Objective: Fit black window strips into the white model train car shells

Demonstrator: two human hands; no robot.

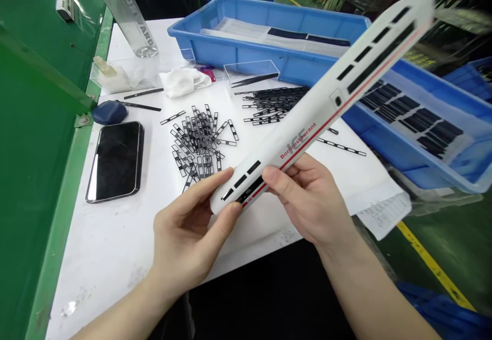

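Observation:
A white model train carriage with a red stripe, black window strips and "ICE Bordrestaurant" lettering slants up to the right across the view. My left hand grips its lower end, with the thumb on top. My right hand holds the body a little higher, with fingers curled beneath it. Below the carriage on the white table lies a loose heap of black window strips. A second heap of strips sits beyond it, partly hidden by the carriage.
Blue plastic trays hold sheets at the back, and another blue tray holds black strips at right. A black phone, tweezers in a clear box, a white cloth and a paper sheet are nearby. A green panel rises at left.

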